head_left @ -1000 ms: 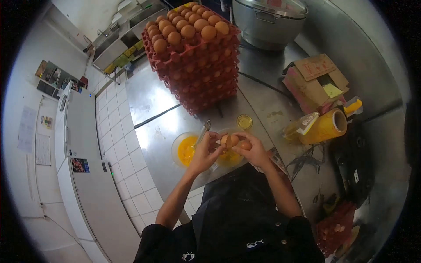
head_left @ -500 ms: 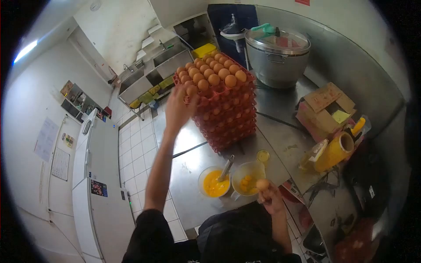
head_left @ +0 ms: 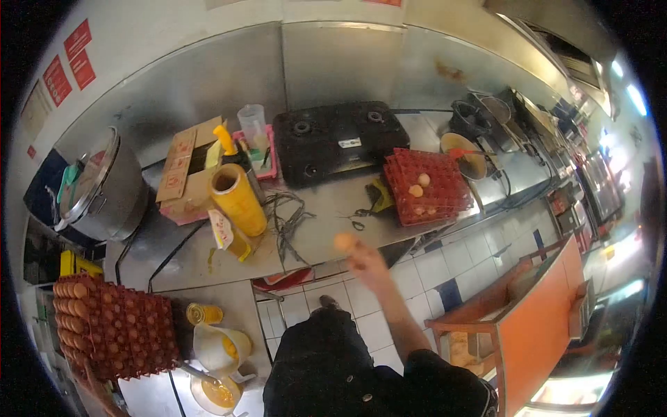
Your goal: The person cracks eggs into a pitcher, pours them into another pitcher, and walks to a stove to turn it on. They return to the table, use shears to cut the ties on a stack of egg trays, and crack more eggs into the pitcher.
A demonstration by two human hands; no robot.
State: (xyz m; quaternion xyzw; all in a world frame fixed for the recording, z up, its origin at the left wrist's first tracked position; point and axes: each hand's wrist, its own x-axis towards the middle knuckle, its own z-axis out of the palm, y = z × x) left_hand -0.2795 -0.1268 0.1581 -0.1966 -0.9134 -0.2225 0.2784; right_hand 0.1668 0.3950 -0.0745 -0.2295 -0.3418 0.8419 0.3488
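Observation:
An egg [head_left: 344, 242] is held in the fingertips of my right hand [head_left: 365, 264], over the front edge of the steel counter. My left hand [head_left: 89, 379] is low at the far left, beside the tall stack of red egg trays [head_left: 132, 333]; its fingers are too blurred to make out. Brown eggs line the left side of that stack. Right of it stand a pitcher [head_left: 215, 347] with yolks inside and a bowl of yellow beaten egg [head_left: 221, 395] with a utensil in it. A second, smaller tray stack [head_left: 424, 194] carries a few eggs.
Behind are a large lidded pot [head_left: 121, 194], an open cardboard box [head_left: 187, 174], a yellow film roll [head_left: 240, 201] and a black stove [head_left: 333, 139]. Cables [head_left: 285, 222] and scissors [head_left: 358, 221] lie on the counter [head_left: 313, 243]. An orange table [head_left: 538, 320] stands at the right.
The view has swung right, bringing the stove and second tray stack into sight. My right hand, still holding the egg, has moved away from the pitcher. My left hand is now at the image's left edge.

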